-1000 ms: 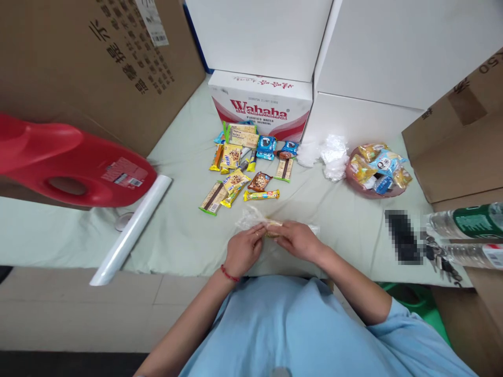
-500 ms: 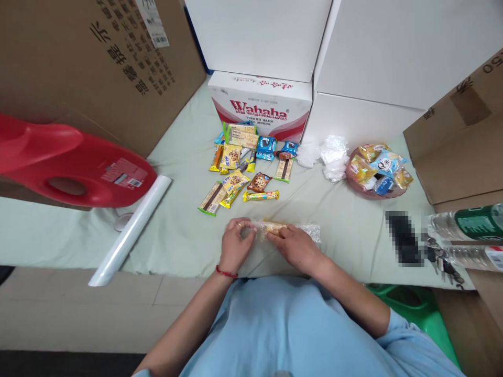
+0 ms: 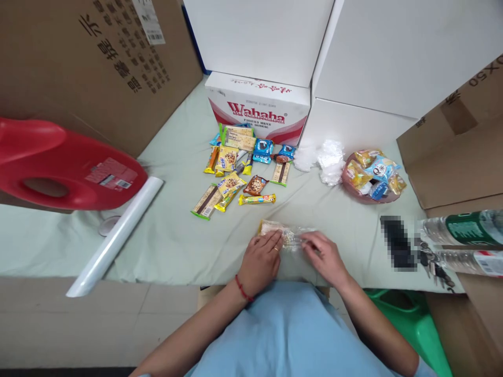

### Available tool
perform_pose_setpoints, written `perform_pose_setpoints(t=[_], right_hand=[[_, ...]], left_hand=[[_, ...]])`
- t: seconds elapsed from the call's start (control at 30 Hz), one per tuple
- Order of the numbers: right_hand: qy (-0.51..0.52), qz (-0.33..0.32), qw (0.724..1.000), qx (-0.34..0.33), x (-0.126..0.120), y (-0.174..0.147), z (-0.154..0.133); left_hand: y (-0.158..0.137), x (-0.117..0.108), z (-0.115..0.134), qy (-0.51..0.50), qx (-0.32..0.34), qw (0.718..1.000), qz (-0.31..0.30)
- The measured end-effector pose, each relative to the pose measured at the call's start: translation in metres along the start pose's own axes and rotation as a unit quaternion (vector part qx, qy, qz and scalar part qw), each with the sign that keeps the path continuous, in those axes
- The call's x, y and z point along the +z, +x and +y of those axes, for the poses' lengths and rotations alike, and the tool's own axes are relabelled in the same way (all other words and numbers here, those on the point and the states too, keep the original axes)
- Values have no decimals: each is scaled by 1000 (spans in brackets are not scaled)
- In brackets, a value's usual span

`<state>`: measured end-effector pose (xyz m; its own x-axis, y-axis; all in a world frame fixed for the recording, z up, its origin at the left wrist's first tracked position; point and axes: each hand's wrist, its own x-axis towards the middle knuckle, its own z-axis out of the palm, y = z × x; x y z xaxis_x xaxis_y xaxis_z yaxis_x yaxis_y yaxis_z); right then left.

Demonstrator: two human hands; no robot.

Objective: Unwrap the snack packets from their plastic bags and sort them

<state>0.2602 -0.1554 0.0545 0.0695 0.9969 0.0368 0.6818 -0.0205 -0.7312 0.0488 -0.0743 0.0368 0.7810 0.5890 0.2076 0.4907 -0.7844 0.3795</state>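
A snack packet [image 3: 271, 227] with a yellow edge lies near the table's front edge, inside clear plastic wrap [image 3: 292, 242] that trails to its right. My left hand [image 3: 262, 262] rests over the packet, fingers stretched out and pressing it down. At the wrap's right end, my right hand [image 3: 324, 257] has thumb and fingers pinched together on the film. Beyond both hands lie a yellow stick snack [image 3: 257, 199], a brown cookie packet [image 3: 255, 185] and yellow cookie packets [image 3: 230, 183]. The packet's lower part is hidden under my left hand.
A white film roll [image 3: 118, 235] and a red jug [image 3: 70, 165] stand left. Crumpled clear plastic [image 3: 330, 161] and a pink bowl [image 3: 356, 198] of snacks sit right. Farther right are a pixelated dark object [image 3: 398, 243], keys [image 3: 434, 267] and bottles [image 3: 471, 228]. A Wahaha box [image 3: 259, 110] stands behind.
My left hand has moved right and now lies flat on the packet. My right hand has gone from the packet to the right end of the wrap. The view has shifted slightly.
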Motion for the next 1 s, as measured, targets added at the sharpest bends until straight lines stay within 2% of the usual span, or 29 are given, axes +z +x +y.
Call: perform_pose_setpoints(t=[0.07, 0.1, 0.17, 0.23, 0.37, 0.47, 0.53, 0.6, 0.77, 0.9, 1.0], right_hand=[[-95, 93, 988, 74, -1, -2, 11], [-141, 104, 980, 90, 0, -2, 15], [-189, 72, 975, 91, -2, 1, 20], [-170, 29, 981, 89, -6, 8, 17], [-103, -7, 991, 86, -5, 39, -15], [-149, -38, 987, 46, 18, 71, -49], [-193, -116, 974, 31, 38, 90, -65], [-212, -153, 965, 24, 53, 101, -72], [-221, -111, 969, -1, 64, 89, -74], [-284, -64, 956, -38, 75, 72, -72], [-280, -45, 958, -47, 76, 65, -66]], left_hand=[[-3, 4, -1, 21, 11, 1000, 6], [-4, 5, 0, 26, 10, 1000, 7], [-5, 5, 0, 31, 4, 1000, 4], [-7, 4, 0, 31, 0, 1000, -4], [-10, 4, -2, 38, 8, 999, -10], [-10, 7, -3, 56, 16, 998, -7], [-11, 7, -4, 67, 32, 997, -6], [-17, 3, -8, 63, 62, 996, 6], [-54, -19, -39, 0, 121, 988, 97], [-81, -22, -71, 1, 51, 992, 116], [-85, -15, -85, 18, 6, 992, 124]])
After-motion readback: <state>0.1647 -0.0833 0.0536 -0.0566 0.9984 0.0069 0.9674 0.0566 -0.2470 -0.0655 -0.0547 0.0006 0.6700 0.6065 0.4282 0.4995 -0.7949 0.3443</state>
